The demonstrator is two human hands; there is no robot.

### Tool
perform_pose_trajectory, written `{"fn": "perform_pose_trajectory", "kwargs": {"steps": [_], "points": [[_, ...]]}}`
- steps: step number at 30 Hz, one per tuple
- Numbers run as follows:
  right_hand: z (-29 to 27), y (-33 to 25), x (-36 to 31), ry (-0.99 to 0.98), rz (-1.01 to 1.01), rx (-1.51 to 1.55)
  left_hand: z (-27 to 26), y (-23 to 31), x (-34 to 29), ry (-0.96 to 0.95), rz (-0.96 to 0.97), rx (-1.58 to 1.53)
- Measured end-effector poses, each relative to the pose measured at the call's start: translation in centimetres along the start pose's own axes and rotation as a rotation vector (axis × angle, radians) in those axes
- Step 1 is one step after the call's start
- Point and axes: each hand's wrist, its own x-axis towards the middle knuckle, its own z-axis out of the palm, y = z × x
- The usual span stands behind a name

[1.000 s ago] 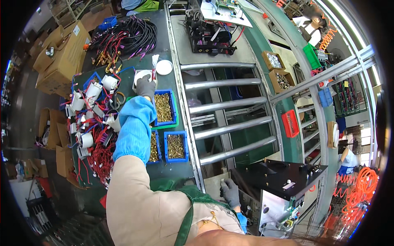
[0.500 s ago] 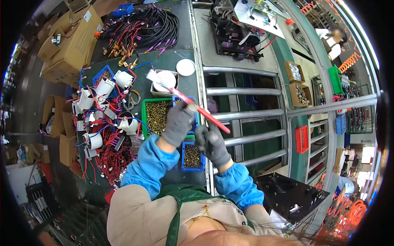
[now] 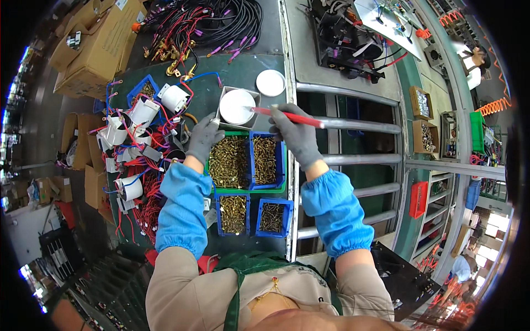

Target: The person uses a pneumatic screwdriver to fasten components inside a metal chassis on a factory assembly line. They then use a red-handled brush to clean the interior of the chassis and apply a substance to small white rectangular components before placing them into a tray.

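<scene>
My right hand [image 3: 297,134], in a grey glove, is closed around a thin brush with a red handle [image 3: 303,118]. Its far end reaches into a round white tub [image 3: 238,122] of white contents, set in a small open box [image 3: 222,98]. My left hand [image 3: 204,138], also gloved, is closed on a small pale metallic cylinder [image 3: 216,119] beside the box's left side; the fingers partly cover it. Just below the tub, a green bin [image 3: 211,186] and a blue bin [image 3: 284,165] hold brass-coloured screws. A round white lid [image 3: 270,83] lies to the tub's upper right.
White cylindrical parts with red and blue wires [image 3: 142,113] crowd the bench's left side. Two more blue bins of small hardware [image 3: 291,218] stand nearer me. Black cables [image 3: 243,22] lie at the far end. Metal rollers [image 3: 361,160] run along the right.
My hands have moved apart, the left one leftward to the box's side, the right one upward. The brush is now in my right hand, its end lowered into the tub.
</scene>
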Motion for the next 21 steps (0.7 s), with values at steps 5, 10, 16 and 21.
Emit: {"fn": "perform_pose_trajectory", "kwargs": {"steps": [5, 10, 16, 21], "points": [[3.2, 3.0, 4.3, 0.074, -0.604, -0.615, 1.2, -0.3, 0.0, -0.004, 0.058, -0.079], [4.7, 3.4, 6.3, 0.067, -0.504, -0.618, 0.4, -0.8, 1.2, -0.076, 0.165, -0.042], [4.0, 1.7, 6.2, 0.093, 0.105, 0.063, 0.6, -0.3, 1.2, -0.015, 0.046, -0.089], [4.0, 2.5, 5.3, 0.160, 0.222, 0.309, 1.0, -0.1, 1.2, -0.007, 0.052, -0.083]]}}
